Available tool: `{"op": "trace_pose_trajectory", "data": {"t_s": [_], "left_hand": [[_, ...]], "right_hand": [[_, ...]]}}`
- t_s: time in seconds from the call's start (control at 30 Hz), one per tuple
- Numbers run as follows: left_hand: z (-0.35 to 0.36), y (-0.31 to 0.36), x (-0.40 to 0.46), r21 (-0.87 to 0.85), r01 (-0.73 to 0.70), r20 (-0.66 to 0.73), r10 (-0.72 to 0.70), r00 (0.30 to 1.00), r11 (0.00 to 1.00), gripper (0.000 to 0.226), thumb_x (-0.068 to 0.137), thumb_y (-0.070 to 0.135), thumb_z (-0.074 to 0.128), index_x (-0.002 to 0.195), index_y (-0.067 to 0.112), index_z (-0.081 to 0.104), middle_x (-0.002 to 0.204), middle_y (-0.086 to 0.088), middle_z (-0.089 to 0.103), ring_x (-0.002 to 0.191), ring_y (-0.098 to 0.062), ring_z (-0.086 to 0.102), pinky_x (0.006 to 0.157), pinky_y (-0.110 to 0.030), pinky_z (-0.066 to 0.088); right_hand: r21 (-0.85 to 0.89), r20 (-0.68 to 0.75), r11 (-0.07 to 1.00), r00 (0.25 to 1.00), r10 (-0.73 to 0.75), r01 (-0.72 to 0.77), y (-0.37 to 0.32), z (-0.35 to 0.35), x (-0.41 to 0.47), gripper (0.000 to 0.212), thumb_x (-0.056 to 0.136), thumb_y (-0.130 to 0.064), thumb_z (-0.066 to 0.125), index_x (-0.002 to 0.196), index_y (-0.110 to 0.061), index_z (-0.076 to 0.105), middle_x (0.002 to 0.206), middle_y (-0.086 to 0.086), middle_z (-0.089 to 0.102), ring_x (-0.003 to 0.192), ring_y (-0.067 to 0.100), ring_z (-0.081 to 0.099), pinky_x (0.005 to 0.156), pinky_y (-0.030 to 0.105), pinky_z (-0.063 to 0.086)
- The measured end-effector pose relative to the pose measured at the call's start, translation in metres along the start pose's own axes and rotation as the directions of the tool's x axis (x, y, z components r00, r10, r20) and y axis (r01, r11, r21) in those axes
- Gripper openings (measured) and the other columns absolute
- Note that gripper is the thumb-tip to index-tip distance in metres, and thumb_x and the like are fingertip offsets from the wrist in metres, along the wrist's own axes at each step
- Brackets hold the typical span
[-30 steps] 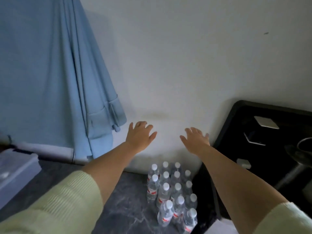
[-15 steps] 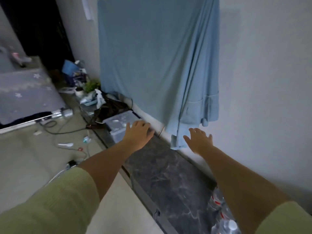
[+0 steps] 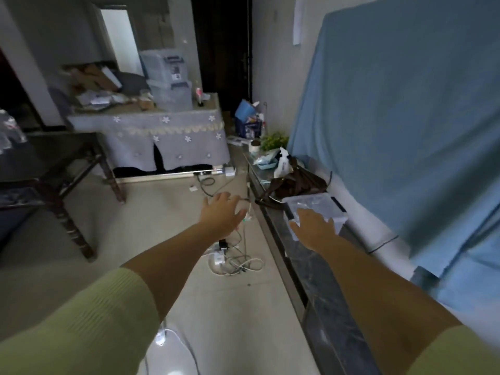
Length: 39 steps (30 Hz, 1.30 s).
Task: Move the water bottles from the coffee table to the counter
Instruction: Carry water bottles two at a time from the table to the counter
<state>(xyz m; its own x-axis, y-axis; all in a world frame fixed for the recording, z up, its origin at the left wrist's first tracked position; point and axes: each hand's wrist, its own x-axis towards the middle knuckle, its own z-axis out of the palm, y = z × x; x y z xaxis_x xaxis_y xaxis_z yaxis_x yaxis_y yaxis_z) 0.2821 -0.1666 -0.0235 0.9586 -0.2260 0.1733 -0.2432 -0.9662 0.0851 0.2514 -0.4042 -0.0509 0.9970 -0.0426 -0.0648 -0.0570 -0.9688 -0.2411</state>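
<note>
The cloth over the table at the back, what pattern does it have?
Grey cloth with small white flowers, seen in the head view.

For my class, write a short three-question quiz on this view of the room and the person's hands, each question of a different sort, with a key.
1. True or false: the left hand is holding a water bottle.
2. What lies on the floor just beyond the left hand? A) a tangle of cables B) a stack of plates C) a pair of shoes
3. Fill the gap: the right hand reaches out in front of a clear plastic ____ on the dark marble counter.

Key: 1 false, both hands are open and hold nothing; 2 A; 3 box.
</note>
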Motion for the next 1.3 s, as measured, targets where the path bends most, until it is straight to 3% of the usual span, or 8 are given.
{"op": "trace_pose_trajectory", "data": {"t_s": [0.2,0.3,0.5,0.7,0.87,1.07,1.3], "left_hand": [[-0.007,-0.091,0.008,0.013,0.081,0.028,-0.081,0.996,0.997,0.051,0.096,0.052,0.036,0.138,0.024,0.042,0.145,-0.006,0.043,0.135,-0.027,0.036,0.111,-0.051,0.024],[-0.004,-0.138,0.007,0.008,0.184,0.025,-0.184,0.983,0.983,0.053,0.096,0.053,0.036,0.139,0.023,0.041,0.144,-0.007,0.044,0.132,-0.029,0.038,0.109,-0.049,0.026],[0.006,-0.210,0.025,-0.029,0.317,0.041,-0.316,0.948,0.948,0.055,0.096,0.054,0.035,0.141,0.022,0.039,0.146,-0.008,0.041,0.134,-0.029,0.036,0.111,-0.053,0.022],[0.013,-0.260,0.071,-0.007,0.419,0.040,-0.419,0.907,0.908,0.054,0.097,0.053,0.035,0.142,0.023,0.037,0.148,-0.006,0.039,0.138,-0.026,0.032,0.112,-0.054,0.019],[0.017,-0.286,0.131,0.012,0.487,0.045,-0.487,0.872,0.873,0.054,0.098,0.052,0.033,0.143,0.023,0.036,0.150,-0.005,0.036,0.139,-0.025,0.030,0.114,-0.054,0.019],[0.024,-0.318,0.191,0.019,0.557,0.025,-0.557,0.830,0.831,0.055,0.098,0.053,0.032,0.144,0.023,0.034,0.151,-0.005,0.035,0.140,-0.024,0.028,0.115,-0.055,0.016],[0.042,-0.385,0.227,0.042,0.641,0.059,-0.642,0.764,0.767,0.056,0.097,0.055,0.032,0.143,0.023,0.035,0.148,-0.006,0.039,0.137,-0.029,0.033,0.113,-0.055,0.021]], "right_hand": [[-0.024,-0.024,0.994,0.994,-0.107,0.107,-0.091,0.015,0.060,0.050,0.099,-0.046,0.036,0.138,-0.015,0.042,0.142,0.010,0.047,0.131,0.030,0.043,0.110,0.053,0.030],[-0.001,0.046,0.983,0.982,-0.183,0.183,-0.137,0.027,0.085,0.046,0.099,-0.044,0.036,0.133,-0.014,0.046,0.138,0.012,0.048,0.127,0.032,0.045,0.107,0.052,0.033],[-0.089,0.069,0.956,0.959,-0.275,0.281,-0.202,0.039,0.142,0.048,0.098,-0.046,0.033,0.135,-0.018,0.042,0.142,0.009,0.044,0.131,0.029,0.041,0.110,0.056,0.022],[-0.046,0.084,0.923,0.923,-0.377,0.381,-0.249,0.048,0.217,0.048,0.099,-0.043,0.038,0.139,-0.015,0.041,0.139,0.013,0.044,0.128,0.031,0.042,0.107,0.047,0.034],[-0.089,0.121,0.876,0.878,-0.464,0.475,-0.277,0.040,0.300,0.052,0.101,-0.043,0.034,0.144,-0.014,0.035,0.145,0.015,0.040,0.133,0.031,0.038,0.110,0.051,0.030],[-0.170,0.063,0.788,0.805,-0.590,0.591,-0.316,0.029,0.391,0.047,0.101,-0.045,0.032,0.138,-0.019,0.042,0.142,0.006,0.045,0.130,0.027,0.043,0.110,0.049,0.027],[-0.178,0.168,0.715,0.737,-0.655,0.676,-0.382,0.062,0.462,0.050,0.100,-0.048,0.030,0.143,-0.022,0.036,0.145,0.006,0.041,0.132,0.027,0.041,0.113,0.053,0.022]]}}
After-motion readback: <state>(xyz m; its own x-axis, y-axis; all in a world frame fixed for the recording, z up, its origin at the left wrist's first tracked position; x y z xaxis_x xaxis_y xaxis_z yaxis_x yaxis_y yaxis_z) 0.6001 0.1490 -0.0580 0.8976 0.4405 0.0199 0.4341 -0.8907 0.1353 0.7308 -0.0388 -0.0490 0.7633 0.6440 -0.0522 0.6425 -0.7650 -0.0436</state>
